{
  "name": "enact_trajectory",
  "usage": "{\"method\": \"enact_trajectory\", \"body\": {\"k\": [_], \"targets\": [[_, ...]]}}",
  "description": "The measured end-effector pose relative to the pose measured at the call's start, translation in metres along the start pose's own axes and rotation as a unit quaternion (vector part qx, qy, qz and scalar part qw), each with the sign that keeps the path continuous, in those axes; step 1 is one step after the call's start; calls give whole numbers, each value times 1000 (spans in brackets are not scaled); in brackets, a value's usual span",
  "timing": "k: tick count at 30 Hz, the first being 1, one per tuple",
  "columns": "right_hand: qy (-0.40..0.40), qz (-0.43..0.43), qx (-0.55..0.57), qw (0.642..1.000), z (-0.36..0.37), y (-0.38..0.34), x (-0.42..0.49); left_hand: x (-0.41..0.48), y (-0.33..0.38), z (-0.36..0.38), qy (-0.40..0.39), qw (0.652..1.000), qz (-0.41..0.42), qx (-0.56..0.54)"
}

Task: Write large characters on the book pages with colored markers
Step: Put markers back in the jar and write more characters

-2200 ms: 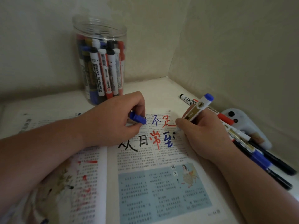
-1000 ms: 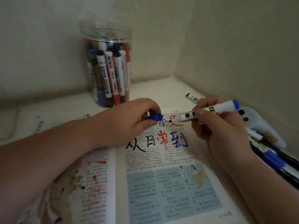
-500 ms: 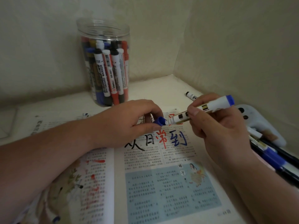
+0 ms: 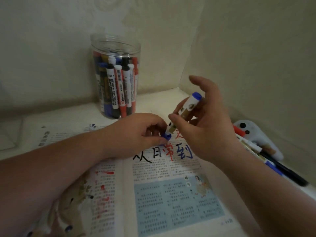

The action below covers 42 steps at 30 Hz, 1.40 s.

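So the person's got the open printed book (image 4: pixel 171 200) lying flat on the pale desk (image 4: pixel 153 102), and the big hand-drawn characters (image 4: pixel 183 152) in black, red and blue run across the top of the right-hand page, partly hidden under the hands. Right hand (image 4: pixel 210 130) is wrapped round the white-and-gold marker with the blue end plug (image 4: pixel 188 108). Thumb and lower fingers are clamped on the barrel, index finger sticks up off it, writing end angled down and left. Left hand (image 4: pixel 135 135) is pinching the small blue plastic cap (image 4: pixel 166 136) btw thumb and fingertips, just above the page. The marker's front end meets the cap right there, can't tell how far in it sits tbh. Makes sense imo: cap held low and steady so the other hand can push the marker home. Both forearms lie across the pages, which prob helps stop the book flipping shut. Looks like the blue part is done and a colour swap is coming, just a guess tho. The clear plastic jar packed with upright markers (image 4: pixel 118 47) stands behind the book by the wall, easy reach for a fresh colour. The loose markers (image 4: pixel 280 168) lie piled at the right edge, next to a white rounded gadget w/ black dots (image 4: pixel 256 132), no idea what that is.
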State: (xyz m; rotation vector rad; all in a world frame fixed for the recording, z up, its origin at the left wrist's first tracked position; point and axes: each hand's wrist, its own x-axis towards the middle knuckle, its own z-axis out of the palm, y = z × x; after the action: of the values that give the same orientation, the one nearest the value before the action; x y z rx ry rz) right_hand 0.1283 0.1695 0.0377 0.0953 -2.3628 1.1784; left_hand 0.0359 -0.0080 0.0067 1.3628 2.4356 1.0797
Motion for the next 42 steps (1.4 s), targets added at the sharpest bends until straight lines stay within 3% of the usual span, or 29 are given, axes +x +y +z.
{"method": "enact_trajectory", "body": {"k": [4,9,16,34,42], "targets": [[-64,-55,-137,987,3,-13,20,1,-2,-1,21,998,-32,-50],[-32,-91,-13,995,17,1,20,1,-5,-1,19,997,-41,-56],[-51,-121,-10,991,22,9,11,3,-11,2,38,996,-26,-78],[-11,-53,21,998,34,19,-2,4,-15,5,26,998,-15,-50],[-71,-30,-73,994,33,11,-3,-2,-9,-7,84,996,22,18]]}}
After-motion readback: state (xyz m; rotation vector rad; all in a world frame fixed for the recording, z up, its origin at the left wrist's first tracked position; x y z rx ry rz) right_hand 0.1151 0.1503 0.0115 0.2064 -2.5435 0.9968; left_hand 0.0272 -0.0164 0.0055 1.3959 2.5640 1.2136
